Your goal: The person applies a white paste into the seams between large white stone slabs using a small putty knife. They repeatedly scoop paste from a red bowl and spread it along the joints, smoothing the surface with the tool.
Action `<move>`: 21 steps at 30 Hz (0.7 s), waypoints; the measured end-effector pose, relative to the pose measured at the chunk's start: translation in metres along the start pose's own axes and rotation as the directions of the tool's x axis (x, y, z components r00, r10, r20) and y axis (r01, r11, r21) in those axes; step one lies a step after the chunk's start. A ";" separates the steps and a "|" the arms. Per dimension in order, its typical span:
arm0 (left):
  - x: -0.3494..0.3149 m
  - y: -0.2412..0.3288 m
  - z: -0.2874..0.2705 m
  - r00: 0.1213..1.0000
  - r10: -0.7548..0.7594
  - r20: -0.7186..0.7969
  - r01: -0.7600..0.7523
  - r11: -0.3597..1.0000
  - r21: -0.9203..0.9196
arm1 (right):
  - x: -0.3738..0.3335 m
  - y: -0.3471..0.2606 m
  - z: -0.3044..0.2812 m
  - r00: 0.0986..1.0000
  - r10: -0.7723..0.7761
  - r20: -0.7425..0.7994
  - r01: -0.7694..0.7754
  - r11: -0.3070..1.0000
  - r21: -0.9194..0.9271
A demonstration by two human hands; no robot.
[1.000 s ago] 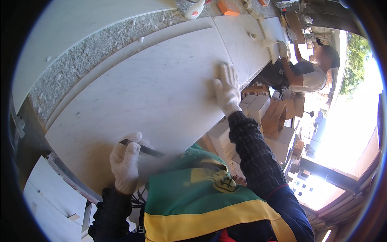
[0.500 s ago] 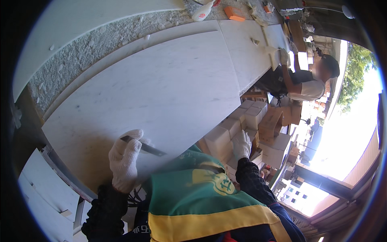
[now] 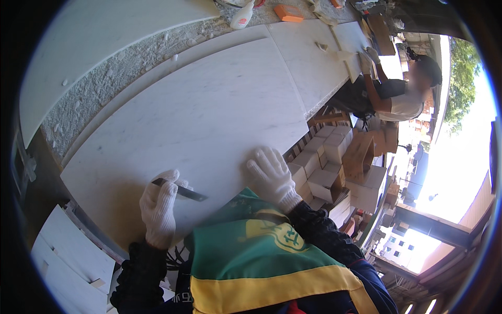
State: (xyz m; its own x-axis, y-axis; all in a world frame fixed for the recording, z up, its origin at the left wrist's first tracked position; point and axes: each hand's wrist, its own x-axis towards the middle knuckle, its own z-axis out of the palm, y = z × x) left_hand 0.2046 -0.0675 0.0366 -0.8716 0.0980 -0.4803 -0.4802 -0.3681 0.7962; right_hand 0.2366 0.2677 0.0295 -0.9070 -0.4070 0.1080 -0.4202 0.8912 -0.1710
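A large white marble slab (image 3: 214, 110) with faint grey streaks lies flat in front of me. My left hand (image 3: 158, 212), in a white knit glove, is closed around a narrow dark metal strip (image 3: 191, 194) over the slab's near left part. The strip's free end points right, toward my green and yellow apron (image 3: 261, 246). My right hand (image 3: 272, 178), gloved the same way, is over the slab's near right edge with its fingers spread and nothing in them. Whether its palm presses on the stone cannot be made out.
White boxes (image 3: 319, 152) and an open brown carton (image 3: 358, 157) stand off the slab's right edge. At the far right a co-worker (image 3: 397, 94) handles a pale panel. A white bottle (image 3: 242, 17) and an orange block (image 3: 288, 13) lie on the far rubble-strewn strip.
My right hand has moved left from above the boxes to the slab's edge. My left hand keeps its hold on the strip. The view has shifted slightly.
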 end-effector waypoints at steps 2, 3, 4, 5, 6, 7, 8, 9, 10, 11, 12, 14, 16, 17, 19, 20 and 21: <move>0.000 0.000 0.000 1.000 0.004 -0.001 -0.004 1.000 0.014 | -0.003 0.009 -0.006 0.999 0.014 0.046 -0.013 1.000 -0.016; 0.001 0.000 0.000 1.000 0.008 0.000 -0.008 1.000 0.011 | -0.010 0.011 -0.014 0.963 0.232 0.140 -0.211 0.966 -0.149; 0.002 0.000 -0.001 1.000 0.013 0.001 -0.013 1.000 0.003 | -0.007 0.026 -0.015 0.930 0.360 0.078 -0.327 0.904 -0.274; 0.002 0.000 -0.001 1.000 0.013 0.006 -0.013 1.000 0.011 | -0.008 0.040 -0.024 0.858 0.505 0.092 -0.452 0.828 -0.333; 0.002 0.000 -0.001 1.000 0.014 0.008 -0.014 1.000 0.014 | -0.008 0.054 -0.033 0.745 0.658 0.113 -0.561 0.708 -0.428; 0.002 0.000 -0.001 1.000 0.015 0.009 -0.015 1.000 0.016 | -0.010 0.059 -0.038 0.676 0.726 0.123 -0.601 0.641 -0.478; 0.002 0.001 -0.001 1.000 0.027 0.016 -0.028 0.999 0.042 | -0.012 0.065 -0.043 0.669 0.736 0.099 -0.612 0.623 -0.487; 0.002 0.001 -0.001 0.999 0.040 0.019 -0.041 0.997 0.065 | -0.014 0.070 -0.048 0.681 0.726 0.092 -0.638 0.651 -0.412; 0.001 0.001 0.000 0.999 0.050 0.011 -0.051 0.995 0.090 | -0.013 0.070 -0.042 0.765 0.643 0.041 -0.593 0.726 -0.348; 0.001 0.001 0.001 0.998 0.060 0.008 -0.060 0.994 0.088 | -0.013 0.069 -0.037 0.820 0.572 -0.011 -0.545 0.776 -0.317; 0.001 0.001 0.002 0.998 0.068 -0.003 -0.067 0.994 0.090 | -0.013 0.067 -0.028 0.926 0.377 0.001 -0.359 0.883 -0.303; 0.001 0.002 0.005 0.997 0.071 -0.027 -0.069 0.994 0.082 | -0.025 0.067 -0.024 0.952 0.280 0.126 -0.258 0.952 -0.164; 0.001 0.003 0.008 0.996 0.066 -0.060 -0.063 0.997 0.049 | -0.037 0.082 -0.025 0.852 0.508 0.128 -0.480 0.855 -0.195; 0.001 0.003 0.009 0.995 0.066 -0.073 -0.061 0.995 0.074 | -0.043 0.096 -0.030 0.755 0.648 0.099 -0.608 0.749 -0.263; 0.001 0.005 0.010 0.993 0.065 -0.095 -0.054 0.991 0.119 | -0.052 0.127 -0.040 0.717 0.696 0.046 -0.627 0.672 -0.394; 0.000 0.004 0.012 0.991 0.053 -0.121 -0.042 0.995 0.096 | -0.055 0.141 -0.046 0.728 0.684 -0.040 -0.651 0.672 -0.355; 0.001 0.004 0.014 0.990 0.057 -0.131 -0.045 0.994 0.096 | -0.049 0.160 -0.047 0.654 0.750 -0.098 -0.748 0.623 -0.229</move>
State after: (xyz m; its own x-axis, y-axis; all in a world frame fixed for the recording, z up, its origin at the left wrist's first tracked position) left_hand 0.2005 -0.0560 0.0446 -0.8773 -0.0449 -0.4779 -0.4478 -0.2818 0.8486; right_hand 0.2151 0.4397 0.0430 -0.9058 0.4220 0.0384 0.4233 0.9052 0.0368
